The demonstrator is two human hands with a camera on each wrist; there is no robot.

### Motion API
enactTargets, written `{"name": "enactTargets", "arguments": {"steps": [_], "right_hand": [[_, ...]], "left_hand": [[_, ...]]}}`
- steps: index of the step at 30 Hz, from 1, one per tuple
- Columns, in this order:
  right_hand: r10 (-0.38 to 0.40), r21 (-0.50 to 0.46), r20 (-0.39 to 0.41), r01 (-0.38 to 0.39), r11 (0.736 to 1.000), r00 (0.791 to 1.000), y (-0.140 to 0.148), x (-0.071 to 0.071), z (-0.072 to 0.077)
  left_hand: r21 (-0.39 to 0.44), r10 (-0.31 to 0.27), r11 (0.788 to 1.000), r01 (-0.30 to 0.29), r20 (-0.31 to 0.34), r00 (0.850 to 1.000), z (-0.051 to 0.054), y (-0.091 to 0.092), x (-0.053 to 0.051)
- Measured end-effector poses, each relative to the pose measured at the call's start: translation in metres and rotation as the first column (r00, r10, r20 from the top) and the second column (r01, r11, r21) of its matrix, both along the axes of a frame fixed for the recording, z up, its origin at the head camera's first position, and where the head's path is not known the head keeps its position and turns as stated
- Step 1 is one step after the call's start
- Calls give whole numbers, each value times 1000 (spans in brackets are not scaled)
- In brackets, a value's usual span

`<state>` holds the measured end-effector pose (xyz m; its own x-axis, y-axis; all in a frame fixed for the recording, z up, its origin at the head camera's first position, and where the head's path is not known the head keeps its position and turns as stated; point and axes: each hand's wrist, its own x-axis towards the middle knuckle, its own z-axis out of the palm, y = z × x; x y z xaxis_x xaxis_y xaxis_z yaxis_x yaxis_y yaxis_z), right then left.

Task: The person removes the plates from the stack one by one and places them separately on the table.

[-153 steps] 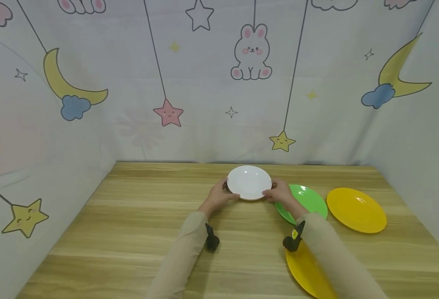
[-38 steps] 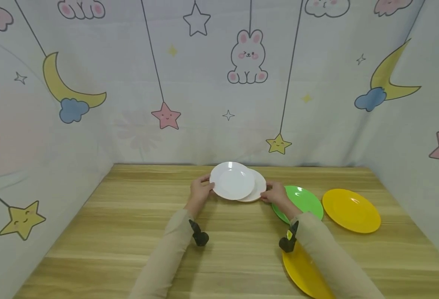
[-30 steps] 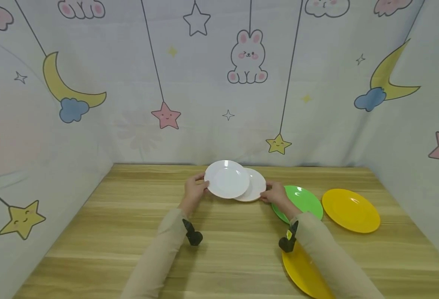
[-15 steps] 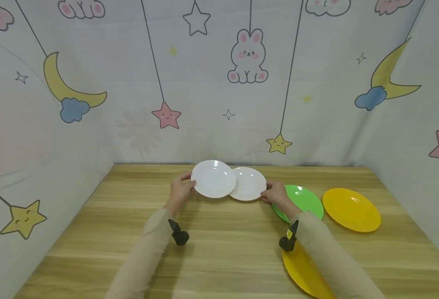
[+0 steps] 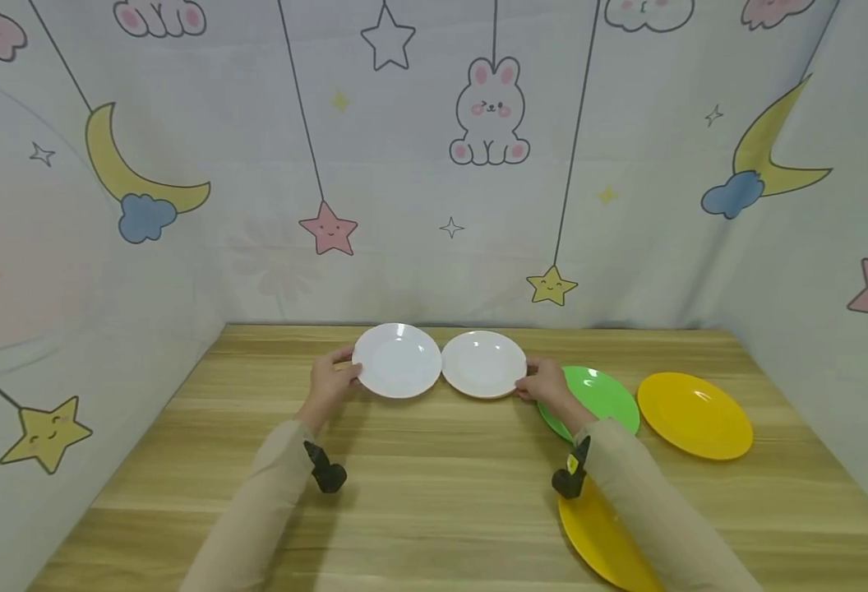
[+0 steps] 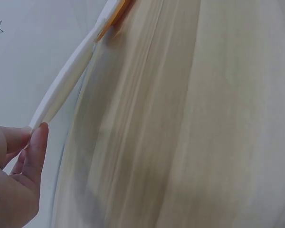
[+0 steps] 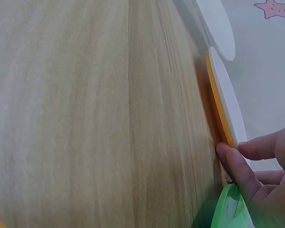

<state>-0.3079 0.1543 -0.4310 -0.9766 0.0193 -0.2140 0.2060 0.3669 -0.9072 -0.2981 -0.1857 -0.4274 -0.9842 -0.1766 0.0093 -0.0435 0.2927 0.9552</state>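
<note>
My left hand (image 5: 328, 380) pinches the left rim of a white plate (image 5: 397, 362), thumb on top and fingers below. In the left wrist view this plate (image 6: 69, 71) is tilted and raised off the table. On the right, my right hand (image 5: 547, 385) pinches the right rim of a second white plate (image 5: 482, 363). The right wrist view shows an orange plate (image 7: 218, 107) directly under that one, the fingers beneath the pair. The two white plates stand side by side, their rims nearly meeting in the head view.
A green plate (image 5: 600, 401) lies under and behind my right forearm. Beyond it on the right is a yellow plate (image 5: 694, 415), and another yellow plate (image 5: 600, 530) is partly covered by my right sleeve. A patterned cloth (image 5: 404, 164) backs the wooden table (image 5: 434, 493).
My left hand has drawn its white plate leftward off the second white plate, uncovering it, and has lowered slightly since half a second ago. My right hand stays in place lately.
</note>
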Motion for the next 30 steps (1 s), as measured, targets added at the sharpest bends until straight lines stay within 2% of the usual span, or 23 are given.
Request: {"name": "enactTargets", "arguments": {"steps": [12, 18, 26, 27, 30], "right_hand": [[5, 10, -4, -5, 1000, 1000, 0, 0, 0], [2, 18, 3, -2, 1000, 1000, 1, 0, 0], [3, 8, 1, -3, 1000, 1000, 1, 0, 0], [6, 8, 0, -6, 1000, 1000, 1, 0, 0], [5, -4, -1, -5, 1000, 1000, 1, 0, 0]], "left_hand": [[-31, -9, 999, 10, 7, 1000, -6, -16, 8], [5, -33, 999, 33, 36, 999, -8, -20, 11], [-3, -23, 1000, 23, 84, 996, -14, -23, 15], [9, -30, 1000, 29, 75, 997, -15, -24, 16], [22, -38, 999, 36, 101, 994, -17, -25, 17]]}}
